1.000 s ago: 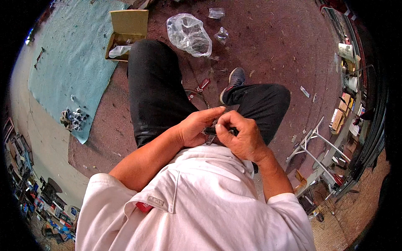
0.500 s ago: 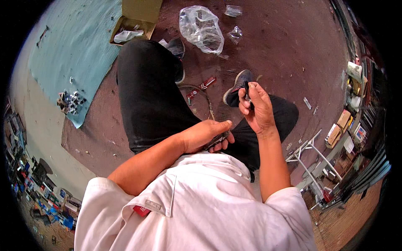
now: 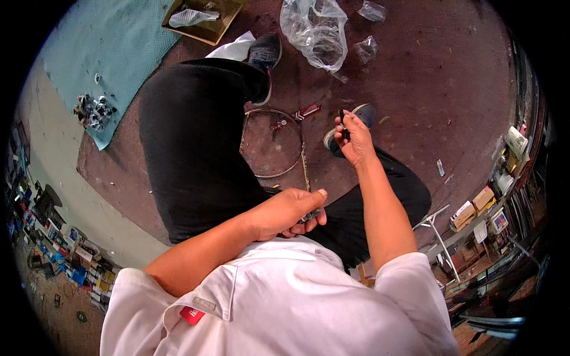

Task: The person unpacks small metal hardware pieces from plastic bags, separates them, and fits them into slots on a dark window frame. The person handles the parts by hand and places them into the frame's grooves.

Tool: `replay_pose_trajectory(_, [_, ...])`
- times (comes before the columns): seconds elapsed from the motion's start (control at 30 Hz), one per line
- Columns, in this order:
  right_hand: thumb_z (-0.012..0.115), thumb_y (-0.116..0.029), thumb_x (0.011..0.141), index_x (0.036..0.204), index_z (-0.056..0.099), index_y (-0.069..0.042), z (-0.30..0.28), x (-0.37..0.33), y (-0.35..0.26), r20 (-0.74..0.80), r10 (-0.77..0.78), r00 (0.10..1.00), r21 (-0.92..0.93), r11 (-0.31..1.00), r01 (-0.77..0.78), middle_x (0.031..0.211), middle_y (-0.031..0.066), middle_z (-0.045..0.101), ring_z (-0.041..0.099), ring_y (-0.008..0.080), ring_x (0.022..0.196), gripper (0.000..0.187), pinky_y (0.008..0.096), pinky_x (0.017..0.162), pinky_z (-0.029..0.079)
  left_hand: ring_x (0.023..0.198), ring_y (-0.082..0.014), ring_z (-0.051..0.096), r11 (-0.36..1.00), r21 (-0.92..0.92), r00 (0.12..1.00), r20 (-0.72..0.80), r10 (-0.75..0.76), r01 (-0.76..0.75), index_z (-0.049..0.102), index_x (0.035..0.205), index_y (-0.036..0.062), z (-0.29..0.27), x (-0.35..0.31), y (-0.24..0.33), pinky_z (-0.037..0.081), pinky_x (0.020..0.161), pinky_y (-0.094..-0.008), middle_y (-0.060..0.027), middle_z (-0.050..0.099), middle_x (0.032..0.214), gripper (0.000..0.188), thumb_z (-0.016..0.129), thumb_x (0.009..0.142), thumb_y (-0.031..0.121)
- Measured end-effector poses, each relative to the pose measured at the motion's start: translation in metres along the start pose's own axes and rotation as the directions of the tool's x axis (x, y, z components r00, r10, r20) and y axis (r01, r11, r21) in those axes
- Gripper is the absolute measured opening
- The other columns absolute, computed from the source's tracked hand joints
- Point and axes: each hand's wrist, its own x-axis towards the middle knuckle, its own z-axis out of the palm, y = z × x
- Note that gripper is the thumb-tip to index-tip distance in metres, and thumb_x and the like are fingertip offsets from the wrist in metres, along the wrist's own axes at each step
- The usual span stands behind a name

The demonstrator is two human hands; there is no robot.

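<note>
While Both Hands Held Small Parts, Fingers Hid Most of Each

At far left, a heap of small parts [image 3: 95,113] lay on the blue-green mat [image 3: 127,65]; single pieces could not be told apart. The cardboard box [image 3: 193,37], cut off by the upper edge, contained a translucent plastic piece [image 3: 190,18]. A thin ring [image 3: 301,148] lay beside the black trouser leg [image 3: 196,136]. The left hand [image 3: 284,212] was positioned near the shirt [image 3: 309,279], fingers curled around a small dark item [image 3: 310,215]; its shape could not be determined. A red object [image 3: 307,112], type unclear, lay at the ring's upper edge. The plastic bag [image 3: 314,35] was also cut off above. The right hand [image 3: 354,139] was raised before a shoe [image 3: 364,115], partly covering it; its fingertips pinched a small black piece [image 3: 342,115], partly concealed by the fingers.
</note>
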Motion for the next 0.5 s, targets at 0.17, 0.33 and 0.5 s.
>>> replay_pose_trajectory(0.17, [0.061,-0.016,0.103,0.121,0.055,-0.009,0.003,0.054,-0.01,-0.021,0.009,1.0,-0.045,0.999,-0.01,0.098,0.0051,0.065,0.059,0.0116,0.076,0.02,0.0274,0.061,0.054,0.05,-0.0038,0.036,0.999,0.048,1.0,-0.022,0.005,-0.004,0.065,0.091,0.0074,-0.005,0.009,0.009,0.026,0.044,-0.0219,0.0034,0.051,0.066,0.054,0.045,0.105,0.055])
replay_pose_trajectory(0.33, [0.06,-0.013,0.102,0.121,0.054,-0.009,0.013,0.111,-0.026,-0.053,0.019,0.998,-0.053,0.998,-0.022,0.1,0.0064,0.066,0.058,0.0128,0.074,0.02,0.0301,0.063,0.053,0.058,-0.0059,0.044,0.995,0.094,0.999,0.0,0.037,-0.037,0.065,0.085,0.0047,-0.012,0.029,0.008,0.037,0.053,-0.0238,0.0025,0.053,0.065,0.054,0.046,0.106,0.05])
replay_pose_trajectory(0.5, [0.059,-0.012,0.101,0.122,0.053,-0.009,0.016,0.168,-0.034,-0.072,-0.012,0.997,-0.102,0.995,0.005,0.097,0.006,0.066,0.057,0.0131,0.073,0.022,0.03,0.063,0.053,0.06,-0.0073,0.045,0.996,0.092,1.0,-0.016,0.017,-0.015,0.064,0.082,0.0022,-0.016,0.03,0.016,0.038,0.057,-0.0252,0.0021,0.052,0.064,0.054,0.047,0.107,0.046])
